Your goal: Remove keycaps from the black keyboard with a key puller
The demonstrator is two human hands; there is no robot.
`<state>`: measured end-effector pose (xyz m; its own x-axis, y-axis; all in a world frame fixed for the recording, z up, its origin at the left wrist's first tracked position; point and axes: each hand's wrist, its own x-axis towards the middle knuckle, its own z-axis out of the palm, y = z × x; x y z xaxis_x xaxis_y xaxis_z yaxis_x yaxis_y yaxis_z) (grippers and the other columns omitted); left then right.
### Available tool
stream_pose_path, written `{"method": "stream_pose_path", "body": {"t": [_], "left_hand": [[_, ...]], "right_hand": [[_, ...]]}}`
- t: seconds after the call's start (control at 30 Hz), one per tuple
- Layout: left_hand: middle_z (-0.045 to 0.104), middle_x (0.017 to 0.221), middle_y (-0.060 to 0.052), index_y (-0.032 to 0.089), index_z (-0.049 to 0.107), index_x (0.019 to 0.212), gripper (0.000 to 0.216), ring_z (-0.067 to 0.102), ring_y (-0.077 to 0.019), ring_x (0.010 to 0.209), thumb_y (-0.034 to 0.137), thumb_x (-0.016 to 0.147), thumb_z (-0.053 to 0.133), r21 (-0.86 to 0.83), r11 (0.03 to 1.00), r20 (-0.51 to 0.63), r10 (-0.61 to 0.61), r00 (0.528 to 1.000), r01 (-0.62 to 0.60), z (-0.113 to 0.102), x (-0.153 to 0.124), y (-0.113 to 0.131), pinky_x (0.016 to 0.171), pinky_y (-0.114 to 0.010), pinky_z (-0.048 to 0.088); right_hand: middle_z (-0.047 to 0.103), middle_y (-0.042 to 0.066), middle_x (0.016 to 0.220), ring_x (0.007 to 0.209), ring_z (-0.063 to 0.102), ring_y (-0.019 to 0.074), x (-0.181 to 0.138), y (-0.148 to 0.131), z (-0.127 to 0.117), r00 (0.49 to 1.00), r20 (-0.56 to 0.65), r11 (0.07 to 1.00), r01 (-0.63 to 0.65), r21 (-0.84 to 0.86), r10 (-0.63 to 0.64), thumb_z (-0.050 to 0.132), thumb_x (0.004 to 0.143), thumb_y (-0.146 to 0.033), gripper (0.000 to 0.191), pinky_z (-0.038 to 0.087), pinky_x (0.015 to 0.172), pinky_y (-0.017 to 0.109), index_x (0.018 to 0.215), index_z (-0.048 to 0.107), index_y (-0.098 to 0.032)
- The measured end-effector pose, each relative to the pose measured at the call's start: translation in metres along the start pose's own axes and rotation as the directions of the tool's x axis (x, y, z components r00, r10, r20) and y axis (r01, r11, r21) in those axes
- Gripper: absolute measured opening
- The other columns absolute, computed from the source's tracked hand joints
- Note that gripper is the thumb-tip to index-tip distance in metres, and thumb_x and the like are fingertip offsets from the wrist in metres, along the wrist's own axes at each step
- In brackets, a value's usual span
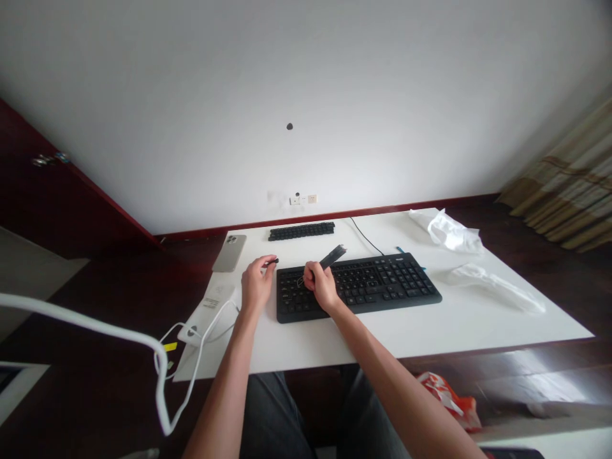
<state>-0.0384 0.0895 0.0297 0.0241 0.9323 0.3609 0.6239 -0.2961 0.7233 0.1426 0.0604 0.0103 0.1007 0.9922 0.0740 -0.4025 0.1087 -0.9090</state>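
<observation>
A black keyboard (363, 284) lies on the white table (430, 325) in front of me. My right hand (321, 285) rests over the keyboard's left part, fingers closed round a slim dark tool (331, 257) whose wire loop end points down at the keys. My left hand (255, 284) hovers just left of the keyboard, pinching a small black keycap (272, 261) between thumb and fingers.
A row of black keycaps (301, 231) lies at the table's far edge. A grey phone (229, 252) lies at the far left, white devices with cables (205, 312) near the left edge. Crumpled white plastic bags (452, 233) lie at the right. An orange bag (447, 395) lies on the floor.
</observation>
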Motion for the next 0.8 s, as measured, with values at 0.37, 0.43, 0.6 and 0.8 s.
{"method": "stream_pose_path", "body": {"t": [0.37,0.43,0.6,0.8], "left_hand": [[0.081,0.110,0.000,0.027,0.079,0.101,0.027,0.072,-0.0237,0.105,0.009,0.090,0.062,0.361,0.932,0.136,-0.099,0.986,0.044,0.029,0.084,-0.029,0.097,-0.035,0.053],[0.080,0.112,0.000,0.027,0.080,0.101,0.028,0.070,-0.0240,0.108,0.010,0.091,0.060,0.369,0.929,0.140,-0.076,0.987,0.019,0.030,0.085,-0.032,0.100,-0.036,0.052],[0.072,0.134,-0.002,0.025,0.078,0.109,0.035,0.061,-0.0251,0.122,0.007,0.092,0.054,0.383,0.923,0.080,0.013,0.997,-0.042,0.030,0.074,-0.032,0.108,-0.038,0.048],[0.075,0.123,-0.004,0.024,0.079,0.109,0.041,0.061,-0.0265,0.113,0.003,0.089,0.049,0.420,0.902,0.043,0.097,0.994,-0.106,0.030,0.067,-0.037,0.102,-0.039,0.050]], "right_hand": [[0.030,-0.007,0.047,0.044,0.023,0.0084,0.001,0.001,0.000,1.000,-0.010,0.996,-0.029,0.085,0.030,0.053,0.086,-0.032,0.034,0.015,0.045,0.027,0.056,0.041,-0.023],[0.030,-0.007,0.047,0.044,0.023,0.0083,0.001,0.001,0.000,1.000,-0.004,0.995,-0.029,0.091,0.029,0.053,0.086,-0.031,0.034,0.015,0.045,0.027,0.056,0.041,-0.023],[0.030,-0.007,0.047,0.045,0.024,0.0083,0.001,-0.001,0.000,0.999,-0.003,0.995,-0.038,0.091,0.038,0.053,0.087,-0.030,0.034,0.015,0.045,0.027,0.056,0.041,-0.023],[0.032,-0.006,0.048,0.045,0.027,0.0085,0.000,-0.003,0.000,1.000,0.013,0.997,-0.023,0.068,0.022,0.052,0.088,-0.029,0.034,0.017,0.046,0.027,0.056,0.043,-0.022]]}}
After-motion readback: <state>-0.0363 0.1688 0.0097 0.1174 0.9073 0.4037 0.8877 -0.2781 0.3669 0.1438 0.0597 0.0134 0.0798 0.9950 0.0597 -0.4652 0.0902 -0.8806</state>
